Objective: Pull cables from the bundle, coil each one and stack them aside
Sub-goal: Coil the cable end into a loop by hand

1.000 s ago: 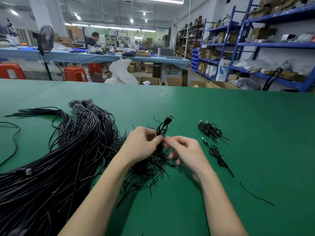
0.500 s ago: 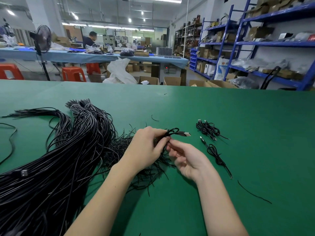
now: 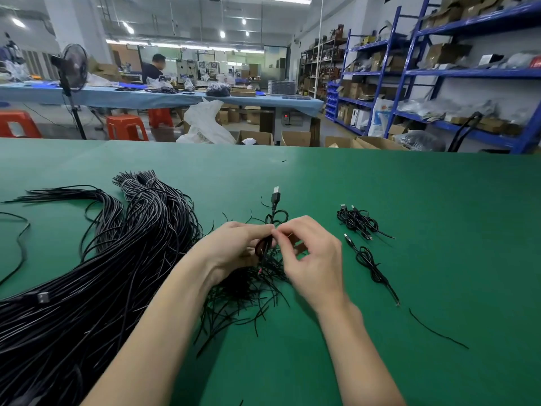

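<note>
Mid-table, the left hand grips a half-coiled cable; the right hand pinches its wrap. Coiling looks underway. Next, likely finish it and set it with the coiled cables toward the right edge.

The table was plain green, the cable bundle and coiled cables black, the far stools orange-red, the right shelving blue, the far table light blue.

view: head, the only one | position: worn at head height over the near edge of the green table | facing: forward and down, wide-angle | range: close above both forearms | far field: workshop shelves | overlap: none
</note>
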